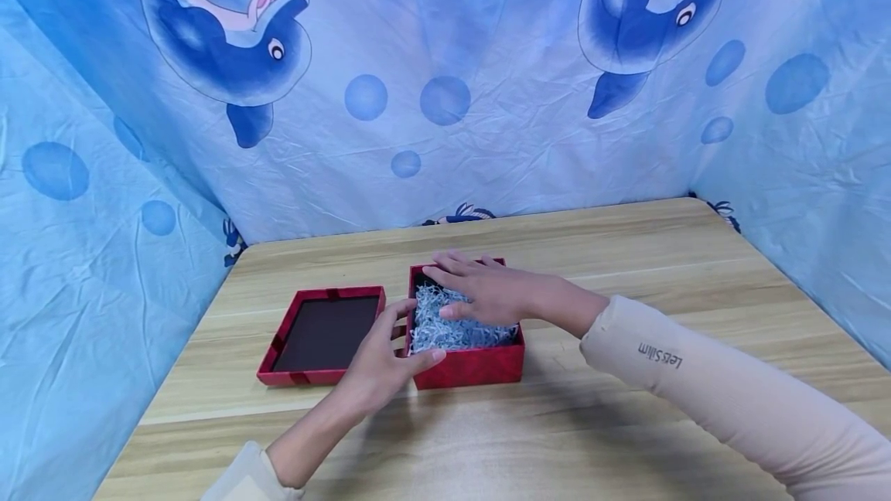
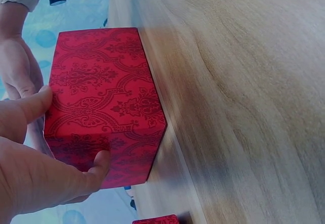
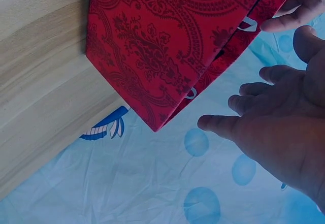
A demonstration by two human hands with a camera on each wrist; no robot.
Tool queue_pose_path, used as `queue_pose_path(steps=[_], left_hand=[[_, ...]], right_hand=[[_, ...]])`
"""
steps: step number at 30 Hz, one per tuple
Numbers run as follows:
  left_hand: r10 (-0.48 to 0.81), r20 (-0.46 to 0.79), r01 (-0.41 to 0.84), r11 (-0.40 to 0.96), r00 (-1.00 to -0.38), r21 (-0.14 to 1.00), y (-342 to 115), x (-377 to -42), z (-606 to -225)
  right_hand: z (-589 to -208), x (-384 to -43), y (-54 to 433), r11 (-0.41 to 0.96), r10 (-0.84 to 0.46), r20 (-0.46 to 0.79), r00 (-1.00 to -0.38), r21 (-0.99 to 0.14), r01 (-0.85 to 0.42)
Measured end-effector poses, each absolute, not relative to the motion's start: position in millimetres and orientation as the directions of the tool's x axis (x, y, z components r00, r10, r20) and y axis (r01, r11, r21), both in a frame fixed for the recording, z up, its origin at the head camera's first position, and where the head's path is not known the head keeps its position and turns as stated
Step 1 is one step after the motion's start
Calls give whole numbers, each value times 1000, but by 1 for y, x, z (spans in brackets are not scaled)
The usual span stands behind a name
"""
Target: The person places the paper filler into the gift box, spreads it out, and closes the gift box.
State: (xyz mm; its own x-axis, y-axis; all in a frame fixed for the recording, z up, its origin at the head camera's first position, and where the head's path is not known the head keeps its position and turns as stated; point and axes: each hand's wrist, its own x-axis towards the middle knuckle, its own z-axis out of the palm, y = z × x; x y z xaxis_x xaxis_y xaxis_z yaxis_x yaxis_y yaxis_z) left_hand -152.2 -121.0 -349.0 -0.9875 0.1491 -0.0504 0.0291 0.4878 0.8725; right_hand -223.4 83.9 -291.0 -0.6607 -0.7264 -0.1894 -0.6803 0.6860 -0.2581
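Observation:
A red patterned gift box [image 1: 469, 369] stands without its lid on the table, filled with pale blue shredded paper [image 1: 448, 335]. My left hand [image 1: 379, 366] holds the box at its near left corner. In the left wrist view the thumb lies against one wall of the box [image 2: 101, 82], and the fingers bend against the adjoining one. Over the opening, my right hand [image 1: 494, 294] is stretched out flat with fingers spread. In the right wrist view this hand [image 3: 284, 122] is above the rim with nothing in its grasp; whether it touches the paper I cannot tell.
To the left of the box lies its red lid [image 1: 320, 379], dark inside face up. Both rest on a wood-grain table [image 1: 592, 424]. A blue curtain [image 1: 501, 153] with dolphins and bubbles hangs behind and along the sides.

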Motion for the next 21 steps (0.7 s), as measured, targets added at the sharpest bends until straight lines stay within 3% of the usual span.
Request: queue_pose_path(steps=[21], left_hand=[[163,0,74,449,-987,890,-123,-151,-348]], right_hand=[[-284,-221,76,688,-724,-165,-669,-232,-688]])
